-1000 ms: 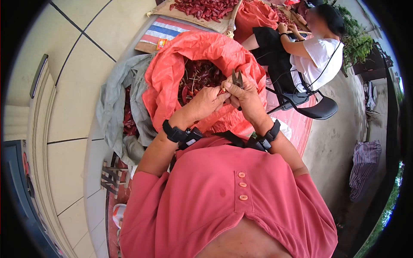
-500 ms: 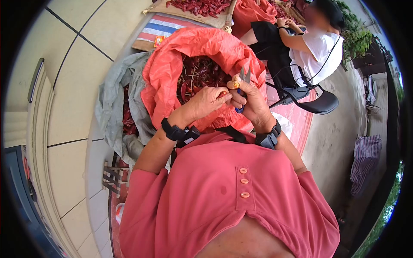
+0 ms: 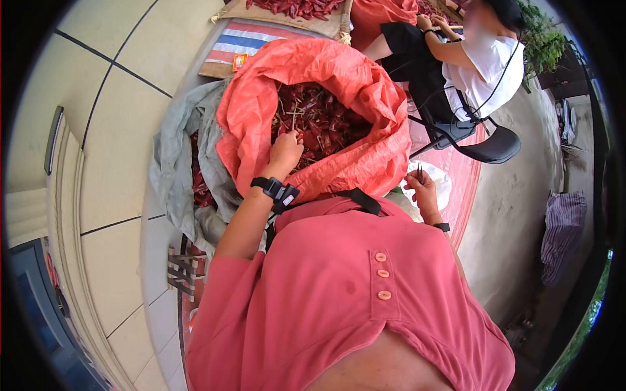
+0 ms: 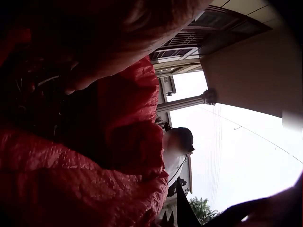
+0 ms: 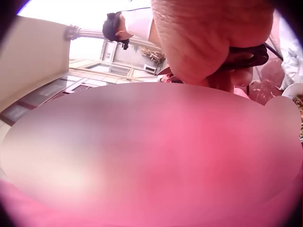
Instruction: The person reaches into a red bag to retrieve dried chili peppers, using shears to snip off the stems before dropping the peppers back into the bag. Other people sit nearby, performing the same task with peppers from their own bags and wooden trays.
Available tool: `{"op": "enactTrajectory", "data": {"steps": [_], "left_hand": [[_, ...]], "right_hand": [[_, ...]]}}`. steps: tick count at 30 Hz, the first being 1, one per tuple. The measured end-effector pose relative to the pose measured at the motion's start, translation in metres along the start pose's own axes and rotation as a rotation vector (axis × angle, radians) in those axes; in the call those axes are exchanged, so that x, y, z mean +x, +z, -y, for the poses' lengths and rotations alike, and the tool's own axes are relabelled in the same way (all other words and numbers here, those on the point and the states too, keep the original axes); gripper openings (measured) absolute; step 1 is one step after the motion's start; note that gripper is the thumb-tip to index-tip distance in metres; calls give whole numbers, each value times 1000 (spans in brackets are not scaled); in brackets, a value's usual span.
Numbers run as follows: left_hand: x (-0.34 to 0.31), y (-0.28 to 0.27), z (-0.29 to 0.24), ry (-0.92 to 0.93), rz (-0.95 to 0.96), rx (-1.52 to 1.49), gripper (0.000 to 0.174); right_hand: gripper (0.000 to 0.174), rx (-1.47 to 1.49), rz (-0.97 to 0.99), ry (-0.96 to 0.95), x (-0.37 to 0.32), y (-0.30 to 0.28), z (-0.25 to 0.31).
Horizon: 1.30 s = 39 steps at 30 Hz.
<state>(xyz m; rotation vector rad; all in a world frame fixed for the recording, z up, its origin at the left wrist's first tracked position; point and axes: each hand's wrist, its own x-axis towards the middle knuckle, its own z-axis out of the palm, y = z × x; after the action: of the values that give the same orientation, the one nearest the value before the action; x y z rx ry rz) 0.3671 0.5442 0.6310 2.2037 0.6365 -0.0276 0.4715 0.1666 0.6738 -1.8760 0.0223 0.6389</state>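
Observation:
My left hand reaches into the red sack, its fingertips among dried red chillies. In the left wrist view my hand hangs over the dark chillies; whether it pinches one cannot be told. My right hand is outside the sack, by its lower right edge, and grips small scissors whose dark blades point away from me. The right wrist view shows that hand around a dark handle, partly hidden by the palm.
A grey-green sack with chillies stands left of the red one. Beyond lie a striped sheet and more chillies. A person in white sits at the right on a black chair. A white bag lies behind my right hand.
My hands have moved apart from their place together over the sack. The left went down into the chillies; the right, with the scissors, moved right and towards me. The yellowish piece at its fingertips is no longer visible.

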Motion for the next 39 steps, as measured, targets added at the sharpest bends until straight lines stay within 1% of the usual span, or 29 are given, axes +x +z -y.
{"op": "enactTrajectory", "data": {"steps": [1,2,3,4,6,8,9,12,15,16,19,20,23,24,26,27,28,29,30,31,33,34,37,38,39], "left_hand": [[3,7,1,56,3,13,21],[5,17,1,74,57,67,23],[8,22,3,123,71,112,26],[9,26,5,172,84,158,29],[15,35,14,253,102,217,37],[20,38,23,254,135,210,37],[21,39,25,253,153,207,37],[20,26,14,96,252,321,35],[12,12,15,230,185,243,32],[10,10,15,291,93,221,29],[0,-6,3,278,18,88,27],[-3,-10,0,303,-14,13,27],[-8,-24,-15,311,53,-235,29],[-13,-30,-25,323,14,-204,34],[-24,-44,-48,317,-51,-268,36],[-27,-47,-55,314,-84,-301,37],[-28,-49,-57,381,-148,-263,36],[-27,-49,-56,371,-155,-322,34],[-26,-48,-56,362,-163,-381,32],[-26,-51,-59,354,-171,-442,29],[-34,-64,-74,194,-46,-697,27],[-39,-71,-83,115,22,-823,26],[-49,-78,-102,154,-7,-957,22],[-54,-82,-109,151,31,-1023,24],[-56,-82,-113,150,52,-1041,26]], "right_hand": [[20,21,-1,27,0,-2,-9],[21,42,-3,53,-1,-2,-18],[22,64,-4,80,-3,-1,-21],[26,91,3,58,-2,0,-32],[27,74,-78,82,3,-3,-50],[26,48,-118,82,7,-13,-64],[25,56,-129,98,4,-17,-63],[21,81,-155,121,-8,-24,-46],[20,28,-154,80,-12,-25,-24],[20,12,-148,49,-16,-21,-5],[21,-11,-46,-85,-10,-10,35],[22,-66,-6,-121,-8,-3,51],[28,-179,189,-296,-9,26,108],[31,-282,234,-362,-9,35,125],[38,-492,322,-500,-8,51,156],[43,-482,370,-518,-6,59,166],[47,-472,421,-535,-5,66,174],[52,-463,472,-554,-4,74,181],[44,-436,464,-562,-4,83,187],[40,-484,450,-544,-7,92,195],[34,-582,419,-511,-12,109,210],[32,-475,425,-558,-9,117,208],[29,-167,398,-703,-1,132,203],[24,8,426,-643,-1,135,203],[22,-3,434,-668,-3,136,207]]}}
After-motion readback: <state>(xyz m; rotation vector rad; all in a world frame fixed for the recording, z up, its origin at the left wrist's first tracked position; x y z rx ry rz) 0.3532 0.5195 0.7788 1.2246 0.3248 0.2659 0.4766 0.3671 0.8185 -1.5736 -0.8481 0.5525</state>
